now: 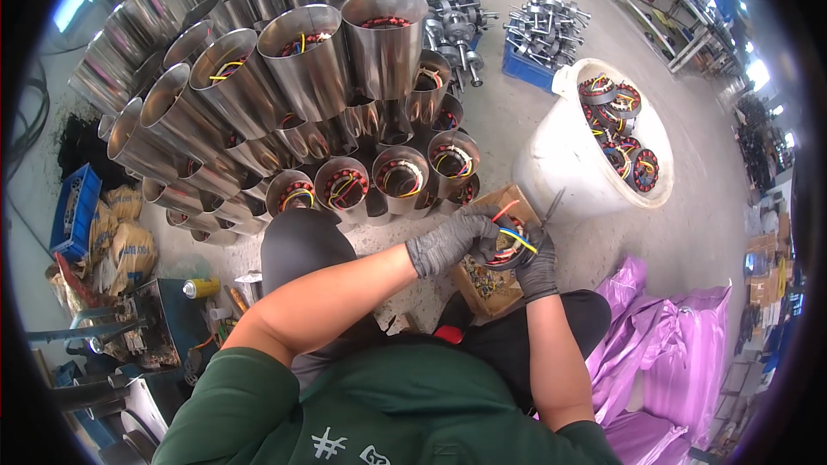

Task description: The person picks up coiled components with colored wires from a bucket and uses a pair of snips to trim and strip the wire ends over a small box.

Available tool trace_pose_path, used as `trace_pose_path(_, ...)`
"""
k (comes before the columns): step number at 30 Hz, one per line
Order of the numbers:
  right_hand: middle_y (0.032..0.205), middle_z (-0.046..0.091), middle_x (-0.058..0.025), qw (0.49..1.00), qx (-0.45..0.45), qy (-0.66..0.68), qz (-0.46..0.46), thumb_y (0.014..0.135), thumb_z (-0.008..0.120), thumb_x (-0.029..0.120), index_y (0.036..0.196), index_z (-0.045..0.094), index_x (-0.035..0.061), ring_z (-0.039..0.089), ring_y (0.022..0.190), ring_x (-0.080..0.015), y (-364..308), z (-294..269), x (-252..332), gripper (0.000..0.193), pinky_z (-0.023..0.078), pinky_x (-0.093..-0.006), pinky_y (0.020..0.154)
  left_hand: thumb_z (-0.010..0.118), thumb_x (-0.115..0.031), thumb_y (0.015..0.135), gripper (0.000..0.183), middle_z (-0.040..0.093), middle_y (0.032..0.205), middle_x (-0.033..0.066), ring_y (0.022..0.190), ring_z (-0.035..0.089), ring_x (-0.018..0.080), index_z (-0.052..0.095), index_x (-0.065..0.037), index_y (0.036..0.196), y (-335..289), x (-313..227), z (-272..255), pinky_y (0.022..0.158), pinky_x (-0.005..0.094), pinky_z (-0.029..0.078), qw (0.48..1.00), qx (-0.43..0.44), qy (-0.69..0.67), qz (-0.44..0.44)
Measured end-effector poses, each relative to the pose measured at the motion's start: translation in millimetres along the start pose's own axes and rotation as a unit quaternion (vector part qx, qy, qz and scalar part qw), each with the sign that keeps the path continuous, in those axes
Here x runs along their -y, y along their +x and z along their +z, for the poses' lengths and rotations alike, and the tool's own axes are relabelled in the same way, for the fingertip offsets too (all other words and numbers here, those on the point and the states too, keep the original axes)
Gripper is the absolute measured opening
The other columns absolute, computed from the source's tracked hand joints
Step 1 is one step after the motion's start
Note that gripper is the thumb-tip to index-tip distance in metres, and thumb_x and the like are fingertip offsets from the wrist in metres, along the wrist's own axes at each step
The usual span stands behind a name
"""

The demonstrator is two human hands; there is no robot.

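Your left hand [448,244], in a dark grey glove, grasps the near-left side of a wound stator ring [519,251], its fingers bent in at the rim. Your right hand [538,272], gloved the same way, is closed on the ring's right side, so the stator sits between your two hands, in front of your body. Blue, yellow and white wires [518,239] cross its face, and a red wire end [506,209] sticks up beside your left fingers. A slim, pointed metal tool [556,204] juts up beyond your right hand; how you grip it is hidden.

Beneath your hands stands a shallow box [519,195] with small scraps [488,284] scattered over its bottom. Just beyond it, to the right, a white bucket [551,139] holds more stators [622,103], red-wound with coloured leads.

Ahead and to your left, shiny metal cylinders [314,77] stand packed in stacked rows, and several front ones have stators inside. Past them, shafted rotors [439,0] lie heaped on the floor [508,125], with more piled in a blue crate [528,71].

Near your right knee, purple bags [685,349] lie bunched together. Off to your left are a yellow spray can [201,288], tan sacks [131,250] and another blue crate [69,237].
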State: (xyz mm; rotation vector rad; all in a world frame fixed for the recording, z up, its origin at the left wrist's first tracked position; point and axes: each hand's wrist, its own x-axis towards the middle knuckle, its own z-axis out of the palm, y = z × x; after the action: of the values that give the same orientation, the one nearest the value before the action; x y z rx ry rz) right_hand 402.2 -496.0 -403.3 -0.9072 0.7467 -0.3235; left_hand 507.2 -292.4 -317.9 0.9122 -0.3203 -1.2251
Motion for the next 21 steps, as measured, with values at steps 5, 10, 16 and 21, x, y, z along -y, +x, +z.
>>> trace_pose_path(5, 0.082, 0.065, -0.0122, 0.97, 0.17, 0.034, 0.169, 0.089, 0.061, 0.038, 0.093, 0.063, 0.0053, 0.066, 0.071, -0.0318, 28, -62, -18, 0.033, 0.053, -0.0408, 0.055, 0.06, -0.012, 0.095, 0.019, 0.057, 0.066, 0.0032, 0.052, 0.053, 0.0095, 0.06, 0.001, 0.109, -2, -7, 20, 0.045, 0.0238, 0.04, 0.995, -0.092, -0.029, 0.019)
trace_pose_path(10, 0.081, 0.063, -0.008, 0.979, 0.041, -0.193, 0.046, 0.094, 0.061, 0.034, 0.127, 0.049, 0.0083, 0.064, 0.061, -0.0223, -61, -1, 25, 0.043, 0.052, -0.0371, 0.049, 0.059, -0.019, 0.099, 0.021, 0.056, 0.067, 0.0017, 0.052, 0.05, 0.0092, 0.06, -0.001, 0.108, -13, 3, 12, 0.043, 0.023, 0.036, 0.992, -0.107, 0.058, 0.009)
trace_pose_path(16, 0.088, 0.065, -0.0089, 0.975, 0.152, -0.066, 0.148, 0.095, 0.062, 0.038, 0.132, 0.047, 0.0086, 0.067, 0.078, -0.022, -104, 5, 20, 0.049, 0.056, -0.0374, 0.07, 0.059, -0.016, 0.098, 0.016, 0.057, 0.07, -0.0006, 0.057, 0.051, 0.0083, 0.062, -0.002, 0.106, -21, -2, 15, 0.051, 0.0231, 0.042, 0.98, -0.175, 0.09, 0.025)
trace_pose_path(21, 0.092, 0.066, -0.014, 0.968, 0.198, -0.078, 0.13, 0.092, 0.064, 0.04, 0.139, 0.041, 0.0065, 0.068, 0.082, -0.0275, -109, 7, 17, 0.062, 0.056, -0.0397, 0.074, 0.059, -0.013, 0.098, 0.017, 0.06, 0.076, -0.0004, 0.059, 0.054, 0.0089, 0.063, -0.003, 0.111, -10, 9, 4, 0.055, 0.0243, 0.045, 0.974, -0.203, 0.08, 0.056)
